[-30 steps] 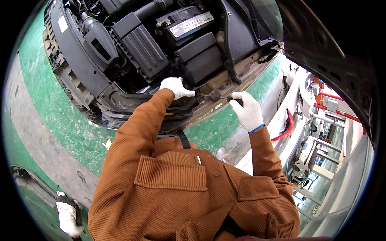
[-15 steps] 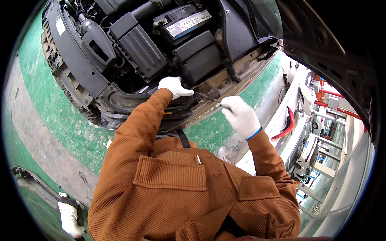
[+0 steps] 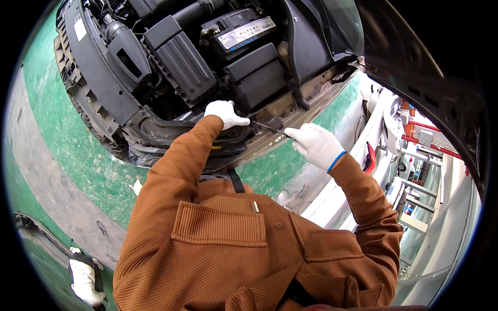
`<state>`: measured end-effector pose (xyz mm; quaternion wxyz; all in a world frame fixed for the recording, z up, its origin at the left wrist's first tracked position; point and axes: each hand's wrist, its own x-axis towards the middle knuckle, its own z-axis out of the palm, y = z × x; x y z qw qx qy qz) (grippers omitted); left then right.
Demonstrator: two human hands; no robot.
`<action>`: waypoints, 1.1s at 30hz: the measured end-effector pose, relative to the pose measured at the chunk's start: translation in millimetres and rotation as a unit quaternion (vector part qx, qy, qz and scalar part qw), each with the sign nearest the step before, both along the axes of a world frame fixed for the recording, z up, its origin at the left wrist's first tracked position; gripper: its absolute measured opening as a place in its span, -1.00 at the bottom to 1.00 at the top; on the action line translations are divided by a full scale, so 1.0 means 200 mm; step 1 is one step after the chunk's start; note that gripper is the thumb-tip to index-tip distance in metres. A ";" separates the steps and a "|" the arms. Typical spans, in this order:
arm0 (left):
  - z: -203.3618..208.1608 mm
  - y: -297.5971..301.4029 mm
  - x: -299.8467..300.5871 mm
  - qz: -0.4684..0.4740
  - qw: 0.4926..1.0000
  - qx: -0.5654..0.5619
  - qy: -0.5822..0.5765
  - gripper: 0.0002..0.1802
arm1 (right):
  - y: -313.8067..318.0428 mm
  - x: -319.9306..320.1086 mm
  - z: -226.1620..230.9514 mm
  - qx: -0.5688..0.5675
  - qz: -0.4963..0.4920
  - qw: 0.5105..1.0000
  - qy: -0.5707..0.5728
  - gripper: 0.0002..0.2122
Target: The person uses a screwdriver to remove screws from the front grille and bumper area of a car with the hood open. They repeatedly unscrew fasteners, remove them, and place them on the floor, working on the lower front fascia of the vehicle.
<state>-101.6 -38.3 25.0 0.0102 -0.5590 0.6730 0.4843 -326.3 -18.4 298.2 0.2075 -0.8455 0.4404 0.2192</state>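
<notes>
Right hand, white-gloved, has its fingers closed on the near end of a slim metal tool! The tool slants up and away to the left of those fingers, its far end close by the left hand's outstretched thumb. The left hand sits at the edge of the engine bay, its other fingers bunched out of clear sight, so what they grip, I cannot tell. Just beyond the left fingers: a ribbed black cover and a black box, with the battery farther off. Green floor shows below the right fingers.
</notes>
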 end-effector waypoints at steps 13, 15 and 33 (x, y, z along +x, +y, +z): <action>-0.01 -0.01 0.01 0.003 1.000 -0.001 -0.005 0.23 | -0.04 -0.02 -0.02 -0.071 0.062 0.994 -0.054 -0.69; -0.02 0.00 0.01 0.007 1.000 -0.004 -0.003 0.23 | -0.04 0.00 0.01 -0.104 0.156 0.982 -0.036 -0.72; -0.02 0.01 0.00 0.006 1.000 -0.019 0.005 0.19 | -0.06 0.04 0.00 0.255 -0.371 0.892 -0.043 -0.75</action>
